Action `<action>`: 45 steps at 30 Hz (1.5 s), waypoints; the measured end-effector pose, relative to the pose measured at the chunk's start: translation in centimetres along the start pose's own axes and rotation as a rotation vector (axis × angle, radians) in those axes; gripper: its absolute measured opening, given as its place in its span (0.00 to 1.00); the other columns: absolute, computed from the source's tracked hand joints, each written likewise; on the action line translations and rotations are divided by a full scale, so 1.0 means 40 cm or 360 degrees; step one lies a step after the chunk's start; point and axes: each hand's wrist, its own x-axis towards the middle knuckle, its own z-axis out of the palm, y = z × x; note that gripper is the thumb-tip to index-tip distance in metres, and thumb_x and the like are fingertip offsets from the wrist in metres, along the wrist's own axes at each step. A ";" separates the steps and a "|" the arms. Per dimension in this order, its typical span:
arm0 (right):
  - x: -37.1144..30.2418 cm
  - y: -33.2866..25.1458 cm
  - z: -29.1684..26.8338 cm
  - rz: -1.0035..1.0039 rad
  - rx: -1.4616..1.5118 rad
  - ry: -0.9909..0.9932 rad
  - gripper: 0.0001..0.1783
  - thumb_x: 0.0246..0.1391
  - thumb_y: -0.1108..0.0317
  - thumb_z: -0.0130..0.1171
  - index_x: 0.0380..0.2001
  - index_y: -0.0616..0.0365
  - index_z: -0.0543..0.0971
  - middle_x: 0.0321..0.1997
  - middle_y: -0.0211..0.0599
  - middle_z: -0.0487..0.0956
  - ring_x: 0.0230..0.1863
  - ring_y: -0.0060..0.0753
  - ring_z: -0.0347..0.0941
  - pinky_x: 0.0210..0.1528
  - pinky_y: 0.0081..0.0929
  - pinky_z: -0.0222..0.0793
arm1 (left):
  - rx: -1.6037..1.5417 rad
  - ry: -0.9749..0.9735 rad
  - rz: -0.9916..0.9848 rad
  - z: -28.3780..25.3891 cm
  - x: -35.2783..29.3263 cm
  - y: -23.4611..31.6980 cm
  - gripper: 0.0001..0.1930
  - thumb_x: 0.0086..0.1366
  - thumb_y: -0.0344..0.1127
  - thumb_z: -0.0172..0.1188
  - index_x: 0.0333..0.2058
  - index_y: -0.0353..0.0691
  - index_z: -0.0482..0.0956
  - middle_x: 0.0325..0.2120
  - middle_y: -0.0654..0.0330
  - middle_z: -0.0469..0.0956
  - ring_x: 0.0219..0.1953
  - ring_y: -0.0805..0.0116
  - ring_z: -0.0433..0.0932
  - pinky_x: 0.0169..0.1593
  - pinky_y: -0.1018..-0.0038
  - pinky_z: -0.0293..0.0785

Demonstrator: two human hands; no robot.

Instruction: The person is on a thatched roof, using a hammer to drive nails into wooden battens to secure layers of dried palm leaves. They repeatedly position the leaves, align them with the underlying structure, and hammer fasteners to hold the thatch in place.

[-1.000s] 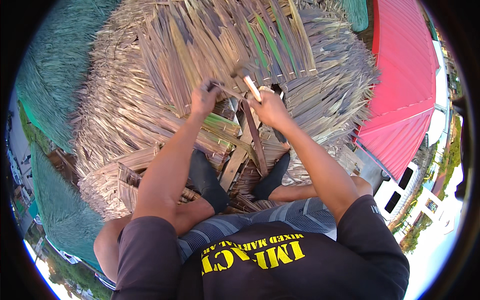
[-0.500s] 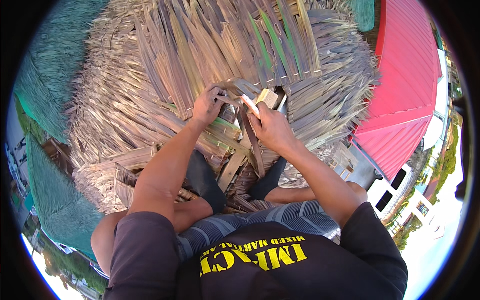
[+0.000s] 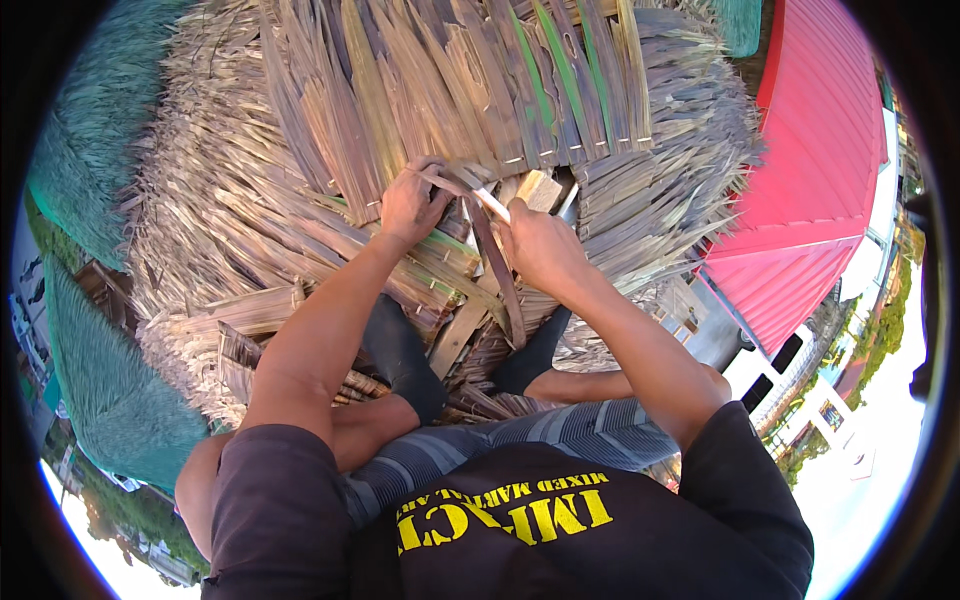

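My left hand (image 3: pixel 412 205) pinches the upper end of a long brown leaf strip (image 3: pixel 497 262). The strip bends over and hangs down between my feet. Close to its right, my right hand (image 3: pixel 545 248) is closed around a slim pale stick-like tool (image 3: pixel 491 203), whose tip meets the strip near my left fingers. Its exact kind is not clear. Just beyond my right fingers the cut end of a wooden beam (image 3: pixel 540 190) shows in a gap of the thatch. A stitched panel of dried palm leaves (image 3: pixel 430 90), with a few green streaks, lies above both hands.
I sit on a sloping thatched roof (image 3: pixel 250 190), feet braced by a wooden batten (image 3: pixel 460 335). Loose leaf pieces (image 3: pixel 240 310) lie at the left. A red metal roof (image 3: pixel 815 170) stands to the right, green-tinted thatch (image 3: pixel 110 150) to the left. Ground and vehicles show far below.
My left hand has shifted slightly up, and the strip's bend near the fingers looks flatter. My right hand with the pale tool has moved a little left and down.
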 end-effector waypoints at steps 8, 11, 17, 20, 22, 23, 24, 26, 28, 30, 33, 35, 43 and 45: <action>0.009 -0.016 -0.008 0.0109 -0.0026 -0.0056 0.14 0.66 0.62 0.55 0.38 0.65 0.71 0.24 0.60 0.79 0.29 0.68 0.78 0.31 0.57 0.72 | -0.0103 -0.0147 -0.0081 -0.021 0.011 0.005 0.13 0.62 0.41 0.66 0.44 0.44 0.83 0.50 0.58 0.78 0.50 0.51 0.79 0.53 0.62 0.76; -0.015 -0.022 -0.008 -0.0017 0.0190 0.0184 0.17 0.65 0.60 0.54 0.39 0.68 0.71 0.26 0.63 0.80 0.31 0.69 0.78 0.35 0.58 0.74 | -0.0193 -0.0129 -0.0038 -0.023 0.014 -0.005 0.12 0.61 0.33 0.62 0.44 0.41 0.80 0.48 0.54 0.77 0.49 0.49 0.78 0.53 0.62 0.75; 0.003 -0.046 -0.005 0.0244 -0.0021 -0.0156 0.18 0.66 0.60 0.55 0.41 0.68 0.71 0.26 0.62 0.80 0.32 0.69 0.78 0.34 0.58 0.73 | -0.0448 0.0148 -0.0214 -0.023 0.028 -0.016 0.14 0.59 0.25 0.51 0.45 0.38 0.73 0.41 0.51 0.74 0.45 0.50 0.77 0.51 0.62 0.74; 0.027 -0.056 -0.028 -0.0050 0.0183 0.0320 0.16 0.66 0.60 0.55 0.39 0.66 0.71 0.27 0.62 0.80 0.33 0.69 0.78 0.33 0.59 0.72 | -0.0471 0.0181 -0.0233 -0.022 0.034 -0.025 0.14 0.58 0.26 0.52 0.44 0.38 0.73 0.40 0.51 0.73 0.43 0.48 0.76 0.50 0.62 0.73; 0.006 -0.057 -0.041 -0.0410 0.0323 0.0728 0.14 0.66 0.62 0.56 0.38 0.65 0.72 0.28 0.62 0.79 0.33 0.68 0.78 0.33 0.57 0.72 | -0.0486 0.0137 -0.0260 -0.013 0.022 -0.035 0.14 0.57 0.26 0.53 0.44 0.37 0.73 0.39 0.51 0.73 0.43 0.47 0.76 0.49 0.62 0.73; 0.003 -0.060 -0.040 -0.0444 0.0412 0.0750 0.14 0.66 0.62 0.56 0.39 0.65 0.73 0.29 0.62 0.79 0.33 0.68 0.78 0.33 0.57 0.72 | -0.0481 0.0116 -0.0293 -0.006 0.018 -0.041 0.14 0.57 0.26 0.53 0.44 0.37 0.73 0.39 0.50 0.73 0.42 0.47 0.76 0.49 0.62 0.73; -0.012 -0.059 -0.038 -0.0560 0.0503 0.0852 0.13 0.65 0.63 0.56 0.39 0.65 0.73 0.29 0.62 0.79 0.33 0.68 0.78 0.33 0.57 0.72 | -0.0493 0.0116 -0.0308 0.001 0.013 -0.046 0.14 0.57 0.26 0.53 0.44 0.37 0.73 0.39 0.50 0.73 0.42 0.46 0.76 0.49 0.62 0.73; -0.013 -0.052 -0.026 -0.0464 0.0309 0.0564 0.14 0.65 0.64 0.56 0.42 0.66 0.75 0.28 0.62 0.79 0.33 0.68 0.77 0.35 0.58 0.73 | -0.0448 0.0145 -0.0242 0.009 0.017 -0.057 0.14 0.57 0.26 0.54 0.44 0.37 0.74 0.39 0.49 0.73 0.42 0.45 0.76 0.49 0.61 0.73; 0.014 -0.043 -0.014 -0.0026 0.0108 0.0220 0.14 0.64 0.66 0.56 0.49 0.62 0.75 0.29 0.58 0.80 0.34 0.68 0.76 0.37 0.54 0.72 | -0.0331 0.0148 -0.0122 -0.008 0.035 -0.056 0.14 0.57 0.27 0.57 0.44 0.37 0.74 0.39 0.48 0.74 0.43 0.45 0.76 0.49 0.61 0.74; 0.053 -0.047 -0.013 0.0000 0.0157 0.0299 0.16 0.64 0.64 0.59 0.49 0.62 0.76 0.25 0.53 0.80 0.29 0.60 0.78 0.35 0.51 0.72 | -0.0322 -0.0066 0.0155 -0.074 0.090 -0.048 0.15 0.58 0.28 0.59 0.45 0.37 0.75 0.40 0.47 0.76 0.45 0.46 0.77 0.50 0.60 0.74; 0.074 -0.108 -0.033 -0.0271 0.0703 0.0628 0.16 0.63 0.60 0.62 0.37 0.66 0.78 0.23 0.54 0.78 0.26 0.58 0.76 0.31 0.47 0.70 | -0.0271 -0.0871 0.0000 -0.260 0.126 0.010 0.18 0.61 0.32 0.63 0.50 0.36 0.76 0.43 0.49 0.82 0.48 0.56 0.81 0.50 0.63 0.77; 0.090 -0.210 -0.064 -0.0133 0.1175 0.0504 0.18 0.63 0.59 0.64 0.31 0.65 0.78 0.20 0.41 0.75 0.20 0.35 0.73 0.24 0.35 0.63 | -0.0423 -0.1003 -0.0031 -0.409 0.124 0.077 0.18 0.62 0.32 0.64 0.51 0.36 0.76 0.43 0.52 0.84 0.47 0.62 0.82 0.51 0.65 0.77; 0.134 -0.651 -0.044 -0.0174 0.2098 -0.0362 0.15 0.65 0.58 0.63 0.30 0.53 0.72 0.16 0.23 0.68 0.12 0.19 0.62 0.14 0.24 0.58 | -0.0380 0.0332 -0.0600 -0.791 -0.199 0.250 0.09 0.64 0.30 0.65 0.42 0.34 0.82 0.30 0.59 0.85 0.33 0.73 0.83 0.38 0.73 0.78; 0.124 -0.725 -0.021 -0.0372 0.1815 -0.0535 0.15 0.64 0.58 0.63 0.29 0.53 0.72 0.16 0.22 0.67 0.13 0.19 0.62 0.14 0.24 0.58 | -0.0323 0.0543 -0.0692 -0.818 -0.303 0.229 0.09 0.65 0.30 0.65 0.42 0.34 0.82 0.30 0.58 0.85 0.34 0.73 0.83 0.38 0.73 0.78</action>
